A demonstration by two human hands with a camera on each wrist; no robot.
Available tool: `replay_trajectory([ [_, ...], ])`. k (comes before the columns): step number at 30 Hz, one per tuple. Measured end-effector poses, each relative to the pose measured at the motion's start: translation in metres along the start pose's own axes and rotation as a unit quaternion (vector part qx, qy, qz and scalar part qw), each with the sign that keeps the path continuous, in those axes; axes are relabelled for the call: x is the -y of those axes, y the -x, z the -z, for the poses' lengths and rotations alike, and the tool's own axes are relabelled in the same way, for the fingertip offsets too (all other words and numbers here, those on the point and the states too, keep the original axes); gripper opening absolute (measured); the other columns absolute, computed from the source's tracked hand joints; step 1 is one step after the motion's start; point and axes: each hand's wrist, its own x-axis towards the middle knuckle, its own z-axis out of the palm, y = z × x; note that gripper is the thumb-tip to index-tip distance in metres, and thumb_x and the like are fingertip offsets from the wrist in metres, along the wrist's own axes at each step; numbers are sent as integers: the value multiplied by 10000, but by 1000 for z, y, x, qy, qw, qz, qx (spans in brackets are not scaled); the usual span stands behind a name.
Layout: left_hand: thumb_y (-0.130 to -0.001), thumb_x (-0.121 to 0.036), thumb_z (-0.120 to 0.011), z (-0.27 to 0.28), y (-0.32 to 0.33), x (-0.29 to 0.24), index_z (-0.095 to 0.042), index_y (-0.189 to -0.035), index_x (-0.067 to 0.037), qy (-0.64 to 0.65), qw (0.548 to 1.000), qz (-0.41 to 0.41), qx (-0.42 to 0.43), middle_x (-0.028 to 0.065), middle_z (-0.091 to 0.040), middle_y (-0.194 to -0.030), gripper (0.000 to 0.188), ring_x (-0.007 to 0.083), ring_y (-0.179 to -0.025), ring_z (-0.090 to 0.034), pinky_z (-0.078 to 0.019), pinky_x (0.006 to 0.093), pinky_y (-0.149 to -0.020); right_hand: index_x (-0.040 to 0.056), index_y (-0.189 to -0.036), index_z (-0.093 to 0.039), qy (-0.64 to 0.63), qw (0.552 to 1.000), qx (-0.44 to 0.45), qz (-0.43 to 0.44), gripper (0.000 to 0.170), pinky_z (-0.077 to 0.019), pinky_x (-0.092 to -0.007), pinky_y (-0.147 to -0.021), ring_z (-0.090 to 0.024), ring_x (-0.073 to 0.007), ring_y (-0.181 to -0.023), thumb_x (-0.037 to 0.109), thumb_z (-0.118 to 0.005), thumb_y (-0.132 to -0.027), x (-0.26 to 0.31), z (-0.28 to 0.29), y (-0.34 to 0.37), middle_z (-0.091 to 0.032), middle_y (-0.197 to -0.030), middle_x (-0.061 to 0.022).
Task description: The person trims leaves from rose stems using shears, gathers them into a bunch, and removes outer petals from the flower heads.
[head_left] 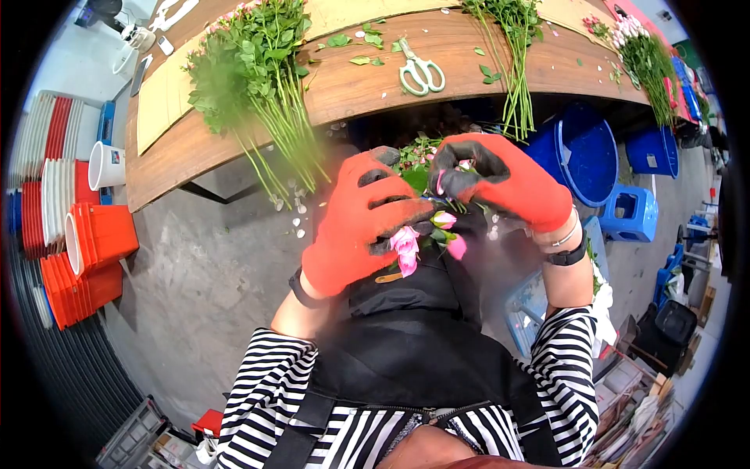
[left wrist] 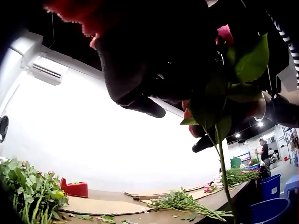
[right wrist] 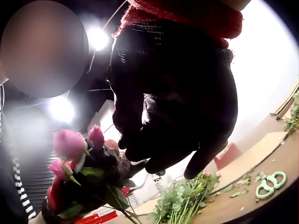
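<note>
My left hand [head_left: 363,215], in a red glove with dark palm and fingertips, grips a spray of pink roses [head_left: 405,241] by its stem. The blooms hang toward my lap in the head view; in the right wrist view they show as several pink buds [right wrist: 69,143] with green leaves. From the left wrist, one leafy stem [left wrist: 224,172] runs downward. My right hand [head_left: 508,180], gloved alike, is close beside the stem with thumb and fingers curled together. A sliver of pink petal [head_left: 440,183] shows at its fingertips, which pinch it. Dark glove surfaces hide most of the left grip.
On the wooden table [head_left: 351,82] ahead lie a large rose bundle [head_left: 266,70], a smaller bundle [head_left: 517,78] and pale green scissors [head_left: 422,74]. Blue buckets [head_left: 586,152] and a blue stool [head_left: 630,213] stand right. Orange crates [head_left: 98,242] stack at left.
</note>
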Motion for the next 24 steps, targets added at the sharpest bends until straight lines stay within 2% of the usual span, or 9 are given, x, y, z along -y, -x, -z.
replay_trajectory([
  [1,-515,-99,-762,1,-1,-1,-712,-1064,-136,3,1000,-4,0,25,-628,-989,553,332,-1064,-489,-388,490,-1004,3,-1094,-638,-45,999,4,-25,397,-491,-307,-862,-627,-171,-964,102,-777,-735,-4,2,0,-672,-1049,-112],
  [4,-504,-95,-746,-3,3,2,-717,-1080,-143,20,999,21,-23,36,-621,-1006,578,328,-1066,-489,-386,485,-1013,4,-1112,-643,82,981,-170,34,408,-496,-322,-861,-630,-183,-970,60,-773,-730,-26,-5,3,-673,-1055,-101],
  [9,-539,-82,-755,-8,4,4,-718,-1078,-145,45,995,75,-46,54,-613,-1040,544,332,-1087,-500,-400,466,-995,42,-1162,-648,0,980,-123,159,467,-497,-367,-888,-651,-237,-1020,64,-786,-716,-4,-18,5,-674,-1142,-106],
  [12,-590,-24,-758,-7,-4,5,-713,-1048,-101,105,989,91,-51,84,-621,-1076,466,286,-1013,-588,-487,394,-874,71,-1199,-633,243,946,-80,201,500,-475,-372,-904,-641,-277,-1004,177,-795,-738,8,-16,7,-667,-1124,-109],
  [13,-619,-7,-758,-14,0,9,-707,-1042,-75,155,977,125,-82,92,-624,-1097,432,266,-988,-605,-500,374,-852,60,-1186,-654,328,917,-75,213,577,-466,-369,-910,-615,-294,-1005,205,-834,-657,11,-21,5,-656,-1130,-105],
  [16,-673,34,-751,-21,-1,17,-686,-1040,-19,304,936,159,-82,120,-626,-1150,377,230,-979,-629,-520,342,-814,80,-1123,-685,387,878,-154,237,542,-436,-388,-953,-591,-299,-1050,256,-849,-637,17,-36,3,-657,-1125,-87],
  [17,-686,45,-747,-22,-3,18,-678,-1042,-4,354,919,159,-65,131,-625,-1166,366,222,-988,-633,-525,336,-805,132,-1091,-686,356,894,-159,220,442,-405,-420,-984,-559,-302,-1109,286,-810,-696,17,-39,0,-654,-1105,-64],
  [21,-686,43,-742,-40,9,21,-655,-1056,17,326,914,219,-102,173,-615,-1203,381,220,-1025,-635,-519,331,-799,143,-1101,-685,345,891,-180,236,439,-407,-419,-979,-564,-302,-1098,263,-807,-696,9,-44,-3,-653,-1108,-65],
  [24,-694,12,-748,-40,3,12,-662,-1052,14,346,875,299,-157,151,-626,-1153,368,206,-983,-629,-502,316,-818,143,-1094,-689,343,887,-200,237,430,-408,-419,-971,-573,-301,-1080,219,-814,-690,7,-44,-6,-659,-1095,-60],
])
